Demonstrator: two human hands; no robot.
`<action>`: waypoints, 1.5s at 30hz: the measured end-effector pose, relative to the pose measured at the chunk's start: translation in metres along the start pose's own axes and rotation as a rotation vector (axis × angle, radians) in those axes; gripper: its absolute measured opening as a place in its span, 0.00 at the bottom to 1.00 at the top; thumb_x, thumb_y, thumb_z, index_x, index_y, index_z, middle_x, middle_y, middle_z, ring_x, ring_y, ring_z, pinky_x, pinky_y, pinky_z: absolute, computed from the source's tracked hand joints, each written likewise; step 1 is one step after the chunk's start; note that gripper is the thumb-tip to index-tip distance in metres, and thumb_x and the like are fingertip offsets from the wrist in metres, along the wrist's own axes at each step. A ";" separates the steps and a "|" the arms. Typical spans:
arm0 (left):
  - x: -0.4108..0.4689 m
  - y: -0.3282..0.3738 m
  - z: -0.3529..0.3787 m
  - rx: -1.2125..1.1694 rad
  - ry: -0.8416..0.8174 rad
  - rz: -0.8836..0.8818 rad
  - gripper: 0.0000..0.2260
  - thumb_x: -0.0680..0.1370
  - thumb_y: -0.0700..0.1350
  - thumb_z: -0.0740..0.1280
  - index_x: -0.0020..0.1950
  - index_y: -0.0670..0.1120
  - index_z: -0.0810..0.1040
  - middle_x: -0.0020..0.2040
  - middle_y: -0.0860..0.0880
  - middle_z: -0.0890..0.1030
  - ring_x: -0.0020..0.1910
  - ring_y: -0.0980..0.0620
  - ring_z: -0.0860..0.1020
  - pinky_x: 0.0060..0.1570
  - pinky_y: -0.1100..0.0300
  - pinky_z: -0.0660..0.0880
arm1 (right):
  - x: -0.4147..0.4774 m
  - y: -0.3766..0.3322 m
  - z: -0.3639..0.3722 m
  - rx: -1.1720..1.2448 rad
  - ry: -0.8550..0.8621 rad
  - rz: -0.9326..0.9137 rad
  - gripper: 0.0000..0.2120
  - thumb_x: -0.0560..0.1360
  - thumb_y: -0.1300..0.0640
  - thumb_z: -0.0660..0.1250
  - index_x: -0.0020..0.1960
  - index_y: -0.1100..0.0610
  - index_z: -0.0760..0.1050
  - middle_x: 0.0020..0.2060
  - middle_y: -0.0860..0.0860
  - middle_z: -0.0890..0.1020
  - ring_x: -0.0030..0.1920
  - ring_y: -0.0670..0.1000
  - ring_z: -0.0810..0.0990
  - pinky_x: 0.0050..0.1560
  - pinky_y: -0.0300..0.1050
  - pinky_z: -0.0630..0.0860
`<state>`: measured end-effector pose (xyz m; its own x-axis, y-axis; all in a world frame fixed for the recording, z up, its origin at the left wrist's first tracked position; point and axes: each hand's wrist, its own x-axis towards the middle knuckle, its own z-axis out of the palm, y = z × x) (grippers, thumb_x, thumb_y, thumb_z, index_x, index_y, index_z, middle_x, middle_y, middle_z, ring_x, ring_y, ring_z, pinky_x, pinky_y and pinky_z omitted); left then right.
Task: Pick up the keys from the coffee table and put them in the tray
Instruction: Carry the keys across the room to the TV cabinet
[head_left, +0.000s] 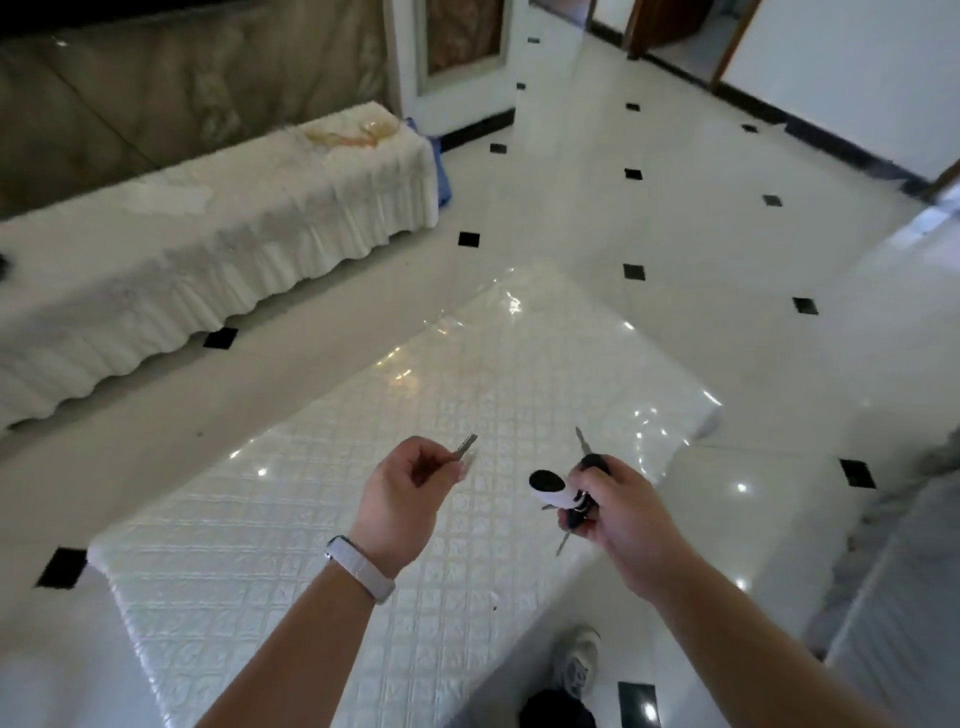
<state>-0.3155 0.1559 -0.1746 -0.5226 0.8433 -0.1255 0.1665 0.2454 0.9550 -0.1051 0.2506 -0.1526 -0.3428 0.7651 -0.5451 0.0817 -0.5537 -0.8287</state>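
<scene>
My left hand (402, 491) is closed on a single silver key (465, 448), whose blade sticks out up and to the right above the coffee table (311, 519). My right hand (615, 506) grips a bunch of keys (566, 491) with black heads and a white-and-black fob; one blade points up, another hangs down. Both hands hover over the table's white quilted, glossy cover. No tray is clearly visible in this view.
A long bench (208, 234) with a white ruffled cover runs along the left, with a pale orange item (353, 132) at its far end. White floor tiles with black insets (634, 272) spread to the right. My shoe (576, 660) shows below the table edge.
</scene>
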 end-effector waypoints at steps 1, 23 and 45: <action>-0.001 0.011 0.003 -0.010 -0.022 0.011 0.05 0.72 0.44 0.71 0.38 0.53 0.79 0.35 0.55 0.83 0.32 0.57 0.78 0.31 0.68 0.72 | -0.008 -0.007 -0.004 0.026 0.025 -0.020 0.04 0.68 0.63 0.67 0.35 0.61 0.74 0.38 0.59 0.73 0.31 0.54 0.74 0.36 0.48 0.77; -0.047 0.213 0.292 -0.184 -0.352 0.114 0.06 0.74 0.40 0.68 0.39 0.47 0.84 0.30 0.54 0.80 0.31 0.56 0.77 0.37 0.61 0.78 | -0.116 -0.114 -0.296 0.187 0.243 -0.336 0.09 0.64 0.63 0.65 0.40 0.68 0.71 0.36 0.59 0.74 0.32 0.57 0.74 0.36 0.51 0.76; -0.036 0.316 0.604 -0.348 -0.642 -0.021 0.02 0.72 0.35 0.71 0.41 0.39 0.83 0.34 0.43 0.82 0.32 0.50 0.79 0.35 0.61 0.78 | -0.126 -0.143 -0.583 0.524 0.501 -0.503 0.04 0.66 0.62 0.66 0.34 0.59 0.72 0.29 0.53 0.74 0.30 0.53 0.73 0.33 0.48 0.73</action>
<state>0.2612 0.4920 -0.0305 0.0879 0.9805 -0.1755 -0.1689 0.1883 0.9675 0.4716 0.4247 -0.0395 0.2383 0.9448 -0.2248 -0.4499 -0.0978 -0.8877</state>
